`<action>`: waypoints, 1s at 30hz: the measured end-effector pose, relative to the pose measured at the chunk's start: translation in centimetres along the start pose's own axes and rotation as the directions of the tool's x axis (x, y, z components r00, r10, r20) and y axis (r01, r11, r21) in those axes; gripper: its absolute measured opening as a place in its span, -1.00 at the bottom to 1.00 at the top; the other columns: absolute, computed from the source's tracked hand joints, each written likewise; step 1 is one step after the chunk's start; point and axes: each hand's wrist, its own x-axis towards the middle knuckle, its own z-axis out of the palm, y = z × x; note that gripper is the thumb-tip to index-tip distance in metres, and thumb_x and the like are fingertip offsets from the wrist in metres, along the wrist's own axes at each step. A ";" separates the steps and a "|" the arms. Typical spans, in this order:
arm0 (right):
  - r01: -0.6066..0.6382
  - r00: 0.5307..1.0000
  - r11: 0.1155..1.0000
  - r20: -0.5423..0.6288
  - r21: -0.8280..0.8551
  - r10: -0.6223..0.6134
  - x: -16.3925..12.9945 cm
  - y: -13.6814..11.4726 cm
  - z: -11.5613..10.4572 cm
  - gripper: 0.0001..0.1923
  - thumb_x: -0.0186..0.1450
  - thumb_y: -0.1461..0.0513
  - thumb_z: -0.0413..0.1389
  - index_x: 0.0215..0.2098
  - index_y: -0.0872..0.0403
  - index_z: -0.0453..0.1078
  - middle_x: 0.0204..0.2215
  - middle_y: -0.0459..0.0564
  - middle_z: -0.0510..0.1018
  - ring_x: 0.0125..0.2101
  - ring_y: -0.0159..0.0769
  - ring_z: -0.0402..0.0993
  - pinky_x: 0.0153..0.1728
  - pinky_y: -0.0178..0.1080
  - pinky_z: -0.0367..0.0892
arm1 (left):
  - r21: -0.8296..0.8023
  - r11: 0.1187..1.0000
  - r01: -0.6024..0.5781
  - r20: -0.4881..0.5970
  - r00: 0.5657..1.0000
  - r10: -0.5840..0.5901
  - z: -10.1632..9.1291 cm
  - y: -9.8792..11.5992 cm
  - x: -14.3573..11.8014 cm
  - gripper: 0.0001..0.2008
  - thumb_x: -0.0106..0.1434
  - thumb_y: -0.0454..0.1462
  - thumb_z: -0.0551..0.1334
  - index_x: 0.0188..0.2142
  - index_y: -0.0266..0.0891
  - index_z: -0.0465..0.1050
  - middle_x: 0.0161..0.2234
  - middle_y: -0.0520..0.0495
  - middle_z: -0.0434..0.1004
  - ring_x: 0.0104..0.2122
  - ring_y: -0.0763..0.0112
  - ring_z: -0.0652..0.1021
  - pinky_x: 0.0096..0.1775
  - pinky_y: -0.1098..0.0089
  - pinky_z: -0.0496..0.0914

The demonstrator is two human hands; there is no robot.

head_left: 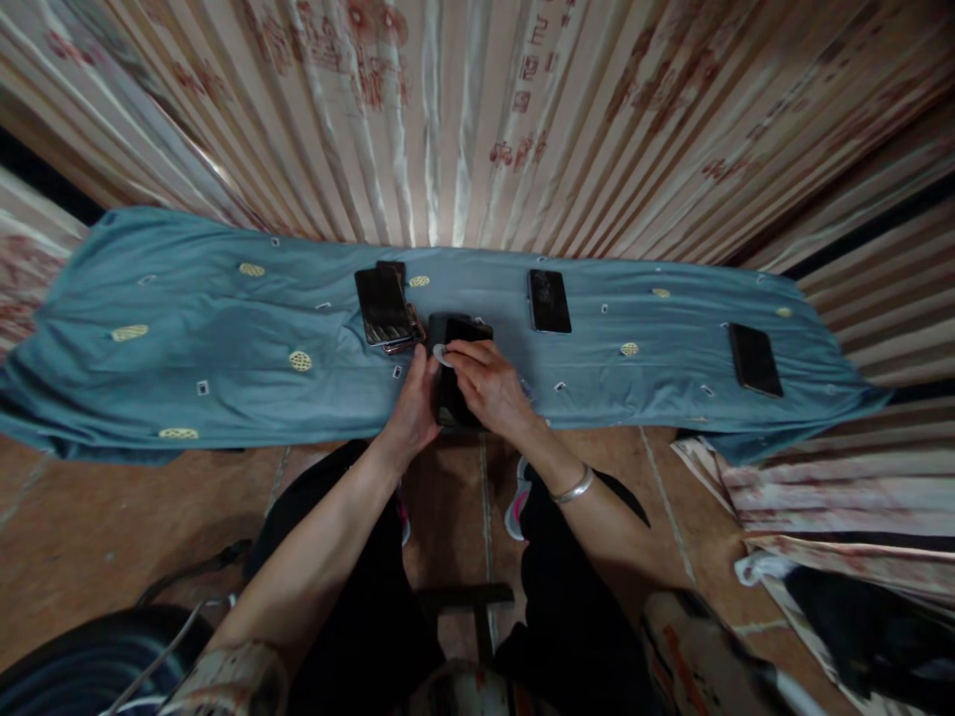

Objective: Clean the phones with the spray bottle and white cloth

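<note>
A black phone [452,400] is between my hands near the front edge of the cloth-covered table. My left hand [412,406] grips its left side, the thumb pointing up along the edge. My right hand [492,388] reaches over the phone from the right, its fingers pinching a small whitish round piece [440,354] close to the phone's upper left part. What the piece is, and whether it touches the phone, I cannot make out. Just beyond my fingers, another dark flat shape [452,326] shows partly. Left of it lies a small pile of phones [383,306], overlapping at angles.
One phone [549,301] lies right of my hands, another [756,359] near the table's right end. The blue patterned cloth [239,338] is wrinkled. A pleated curtain [477,129] hangs behind. Below are my knees, a tiled floor [224,477] and a dark round object [96,656].
</note>
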 end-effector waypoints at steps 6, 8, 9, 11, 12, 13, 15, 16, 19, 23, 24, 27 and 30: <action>0.025 0.998 0.999 0.059 0.040 -0.027 -0.9 -1.8 -0.2 -0.56 0.41 0.40 -0.04 0.13 0.00 0.52 0.09 0.06 0.59 0.06 -0.13 0.44 0.17 0.00 0.42 | -0.020 0.997 -0.080 -0.056 0.995 0.079 0.1 0.9 0.0 -0.41 0.52 0.00 -0.17 0.30 -0.23 0.32 -0.08 -0.12 0.68 0.06 0.17 0.59 0.18 0.19 0.38; 0.033 0.997 0.998 0.062 0.059 -0.037 -1.3 -2.3 -0.2 -0.56 0.41 0.40 -0.05 0.11 0.00 0.52 0.08 0.05 0.59 0.06 -0.15 0.44 0.17 -0.01 0.42 | -0.014 0.996 -0.088 -0.045 0.995 0.088 0.1 1.2 -0.1 -0.40 0.52 0.00 -0.18 0.28 -0.22 0.35 -0.07 -0.11 0.68 0.08 0.18 0.59 0.19 0.21 0.37; 0.042 0.997 0.997 0.058 0.065 -0.046 -1.6 -2.5 -0.1 -0.56 0.41 0.41 -0.06 0.10 0.01 0.52 0.08 0.04 0.59 0.06 -0.16 0.44 0.17 -0.02 0.42 | -0.012 0.995 -0.095 -0.046 0.994 0.095 0.1 1.4 -0.2 -0.40 0.52 0.01 -0.18 0.28 -0.22 0.37 -0.05 -0.11 0.68 0.08 0.18 0.58 0.19 0.22 0.37; 0.071 0.996 0.994 0.041 0.078 -0.074 -2.0 -2.9 0.0 -0.57 0.42 0.41 -0.07 0.07 0.03 0.53 0.06 0.04 0.60 0.05 -0.18 0.45 0.16 -0.06 0.43 | -0.010 0.992 -0.124 -0.062 0.991 0.123 0.1 1.7 -0.3 -0.41 0.51 0.01 -0.16 0.26 -0.22 0.39 -0.02 -0.10 0.68 0.11 0.18 0.57 0.19 0.23 0.37; 0.089 0.995 0.992 0.031 0.084 -0.092 -2.2 -3.0 0.1 -0.58 0.42 0.41 -0.08 0.05 0.05 0.54 0.04 0.06 0.61 0.04 -0.19 0.46 0.15 -0.07 0.43 | -0.011 0.990 -0.144 -0.071 0.987 0.143 0.0 1.9 -0.3 -0.41 0.51 0.00 -0.15 0.25 -0.22 0.41 0.00 -0.11 0.67 0.12 0.17 0.56 0.19 0.24 0.37; 0.108 0.994 0.990 0.020 0.091 -0.110 -2.4 -3.1 0.1 -0.59 0.41 0.41 -0.08 0.02 0.07 0.54 0.02 0.07 0.61 0.03 -0.19 0.46 0.13 -0.09 0.43 | -0.010 0.986 -0.164 -0.080 0.983 0.163 0.0 2.0 -0.4 -0.42 0.52 -0.01 -0.15 0.23 -0.23 0.43 0.02 -0.11 0.66 0.14 0.17 0.55 0.20 0.24 0.36; 0.142 0.990 0.984 -0.001 0.106 -0.142 -2.7 -3.3 0.2 -0.61 0.40 0.42 -0.08 -0.03 0.11 0.55 -0.02 0.09 0.62 -0.01 -0.20 0.47 0.11 -0.12 0.43 | -0.008 0.980 -0.200 -0.092 0.976 0.198 0.0 2.3 -0.4 -0.42 0.52 -0.02 -0.17 0.19 -0.25 0.46 0.04 -0.11 0.65 0.18 0.20 0.52 0.24 0.26 0.31; 0.156 0.988 0.981 -0.006 0.112 -0.157 -2.8 -3.4 0.2 -0.62 0.38 0.43 -0.08 -0.06 0.12 0.55 -0.04 0.10 0.63 -0.04 -0.21 0.48 0.10 -0.13 0.43 | -0.007 0.976 -0.215 -0.097 0.972 0.214 0.0 2.3 -0.4 -0.42 0.53 -0.03 -0.17 0.17 -0.27 0.47 0.05 -0.11 0.64 0.19 0.22 0.51 0.26 0.27 0.29; 0.170 0.985 0.978 0.017 0.123 -0.173 -3.3 -3.7 0.2 -0.64 0.33 0.46 -0.06 -0.16 0.10 0.55 -0.11 0.07 0.64 -0.12 -0.22 0.49 0.04 -0.15 0.44 | 0.002 0.969 -0.246 -0.095 0.965 0.245 -0.4 2.4 -0.2 -0.42 0.53 -0.02 -0.15 0.15 -0.30 0.48 0.05 -0.13 0.64 0.21 0.26 0.49 0.29 0.29 0.24; 0.106 0.980 0.981 0.149 0.161 -0.131 -4.0 -4.0 0.0 -0.69 0.29 0.46 -0.02 -0.29 0.05 0.51 -0.24 0.00 0.66 -0.22 -0.24 0.51 -0.07 -0.19 0.44 | -0.003 0.974 -0.226 -0.049 0.973 0.226 -1.3 2.6 0.2 -0.42 0.49 0.05 -0.10 0.21 -0.20 0.44 0.07 -0.12 0.63 0.19 0.17 0.50 0.24 0.19 0.31; 0.072 0.977 0.983 0.186 0.167 -0.104 -4.2 -4.0 -0.2 -0.71 0.29 0.46 -0.01 -0.33 0.05 0.50 -0.28 -0.02 0.65 -0.25 -0.26 0.51 -0.09 -0.21 0.43 | -0.011 0.975 -0.221 -0.043 0.975 0.220 -1.5 2.6 0.3 -0.41 0.48 0.07 -0.09 0.23 -0.18 0.43 0.08 -0.12 0.62 0.19 0.15 0.51 0.22 0.17 0.34; -0.089 0.957 0.983 0.287 0.163 0.039 -4.7 -3.5 -1.0 -0.72 0.28 0.45 0.01 -0.43 0.05 0.49 -0.35 -0.04 0.65 -0.31 -0.30 0.53 -0.17 -0.25 0.39 | -0.029 0.978 -0.205 -0.036 0.978 0.204 -1.9 2.8 0.3 -0.40 0.47 0.08 -0.07 0.27 -0.17 0.38 0.11 -0.14 0.60 0.18 0.12 0.52 0.19 0.14 0.37; -0.292 0.903 0.939 0.377 0.183 0.208 -5.1 -2.3 -1.9 -0.73 0.29 0.41 0.03 -0.43 0.06 0.52 -0.37 -0.05 0.67 -0.35 -0.32 0.56 -0.25 -0.28 0.35 | -0.045 0.986 -0.159 -0.012 0.987 0.158 -2.1 2.8 0.2 -0.37 0.46 0.10 -0.07 0.31 -0.15 0.33 0.14 -0.17 0.59 0.17 0.07 0.53 0.18 0.09 0.38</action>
